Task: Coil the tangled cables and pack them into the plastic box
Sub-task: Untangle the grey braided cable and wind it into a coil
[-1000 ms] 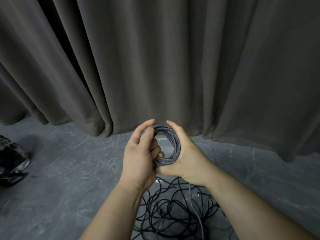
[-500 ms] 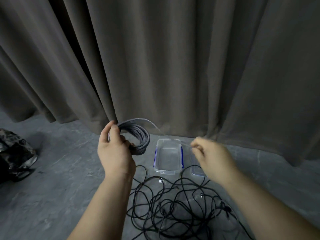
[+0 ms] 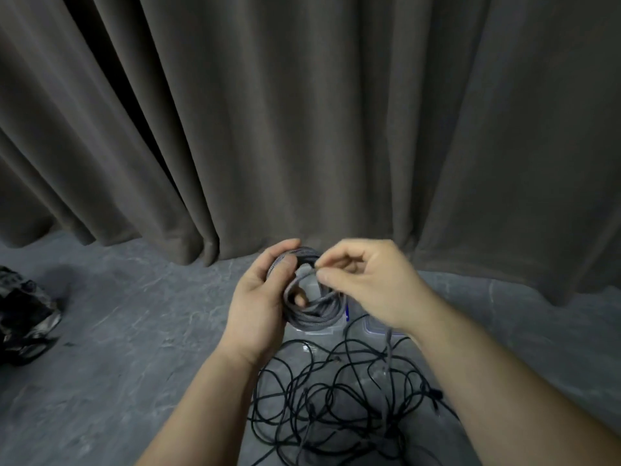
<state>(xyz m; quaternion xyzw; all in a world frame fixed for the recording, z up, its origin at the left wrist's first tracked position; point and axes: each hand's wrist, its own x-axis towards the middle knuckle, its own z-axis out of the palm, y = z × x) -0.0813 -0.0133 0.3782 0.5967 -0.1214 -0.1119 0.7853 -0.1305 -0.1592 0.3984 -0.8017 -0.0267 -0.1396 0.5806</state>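
Note:
A grey braided cable coil (image 3: pixel 314 314) hangs in front of me. My left hand (image 3: pixel 260 301) grips its left side, thumb over the top loops. My right hand (image 3: pixel 366 284) pinches the cable's loose end at the top of the coil. A tangle of thin black cables (image 3: pixel 339 398) lies on the floor below my hands. The clear plastic box (image 3: pixel 317 331) with blue clips sits behind the coil, mostly hidden by it. A second clear piece (image 3: pixel 373 327), probably the lid, peeks out under my right wrist.
A dark curtain (image 3: pixel 302 129) hangs right behind the box. The floor (image 3: pixel 134 331) is grey stone. A dark crumpled object (image 3: pixel 23 314) lies at the far left edge.
My right hand came back from the right to the coil with the loose end. My left hand and the coil shifted right and now cover the box.

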